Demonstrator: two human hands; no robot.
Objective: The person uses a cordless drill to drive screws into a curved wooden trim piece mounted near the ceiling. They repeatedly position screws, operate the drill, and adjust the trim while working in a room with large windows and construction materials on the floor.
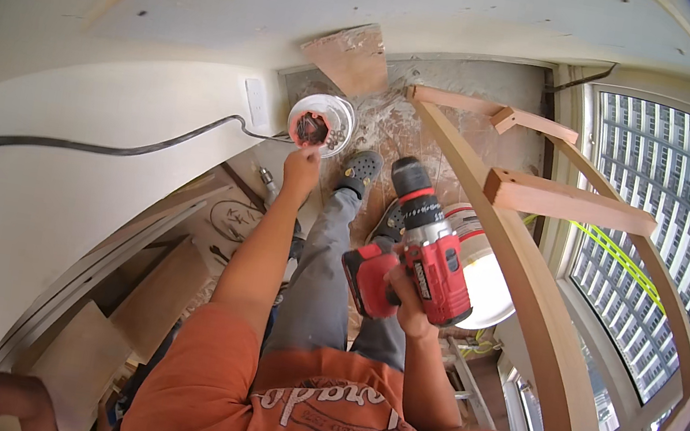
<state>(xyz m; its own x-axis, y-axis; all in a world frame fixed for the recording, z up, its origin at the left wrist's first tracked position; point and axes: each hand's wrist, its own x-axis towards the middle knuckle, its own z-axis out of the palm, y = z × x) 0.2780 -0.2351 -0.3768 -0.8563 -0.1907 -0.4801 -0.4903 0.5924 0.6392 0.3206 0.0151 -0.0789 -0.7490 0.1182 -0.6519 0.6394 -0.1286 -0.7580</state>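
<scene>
My right hand [414,304] is wrapped round the handle of a red and black cordless drill [437,269], held up in front of my legs with its black chuck pointing away from me. Ahead and to the left, my left hand [303,165] reaches to the near rim of a white bucket [344,117]. Its fingers are drawn together beside a torn-edged red bag [311,128] in the bucket, full of small dark pieces too small to name. What those fingers hold, if anything, is hidden.
A wooden frame [520,295] stands close on my right, before a window [658,209]. Beneath it is a white tub [485,290]. A black cable [123,151] runs along the left wall towards the bucket. A loose board [350,60] lies on the dusty floor; more boards [86,364] lean lower left.
</scene>
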